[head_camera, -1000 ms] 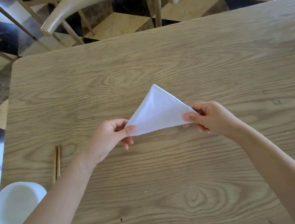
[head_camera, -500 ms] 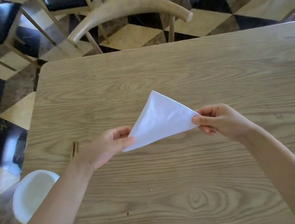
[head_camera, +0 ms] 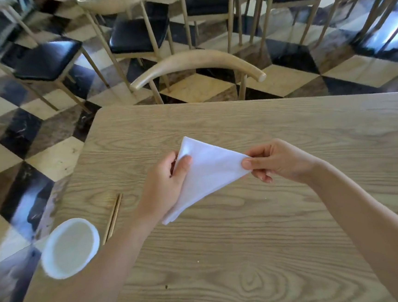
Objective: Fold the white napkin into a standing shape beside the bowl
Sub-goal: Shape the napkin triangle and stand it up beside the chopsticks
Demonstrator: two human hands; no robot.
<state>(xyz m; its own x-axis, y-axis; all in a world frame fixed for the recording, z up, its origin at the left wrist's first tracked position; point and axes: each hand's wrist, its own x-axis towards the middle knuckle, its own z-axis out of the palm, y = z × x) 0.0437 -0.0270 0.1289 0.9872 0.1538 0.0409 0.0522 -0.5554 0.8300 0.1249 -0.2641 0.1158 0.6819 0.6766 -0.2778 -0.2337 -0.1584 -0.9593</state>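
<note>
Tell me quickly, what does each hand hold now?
Left hand: closed on the white napkin.
Right hand: pinching the napkin's right corner.

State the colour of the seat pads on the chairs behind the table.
Black, on pale wooden frames; the head view, the only one, shows a seat pad clearly beyond the table.

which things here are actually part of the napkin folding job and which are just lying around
Part of the job:
white napkin, folded to a triangle, pinched by left hand and right hand
white bowl at the table's left edge

Just lying about:
chopsticks beside the bowl
chair across the table
</note>
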